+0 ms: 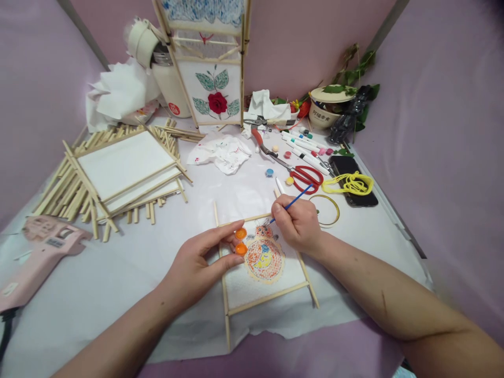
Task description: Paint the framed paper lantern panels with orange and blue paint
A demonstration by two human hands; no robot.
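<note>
- Left hand (197, 262), lower centre of the frame: thumb and fingers clamped on a small open orange paint pot (241, 249), at the left side of the drawing.
- Right hand (298, 223), right of centre: closed round a slim blue brush (295, 198), its tip at the drawing's top, though exact contact is hard to make out.
- Stick-framed sheet (240, 291), lower centre, flat on the bench (129, 273), bearing a dotted orange, yellow and blue drawing (264, 260).
- Red-handled scissors (305, 178), right of centre, near yellow cord (356, 184) lying partly over a black phone (364, 199).
- Pink glue gun (51, 252), lower left; stacked framed sheets (126, 163) on loose sticks (66, 189), upper left.
</note>
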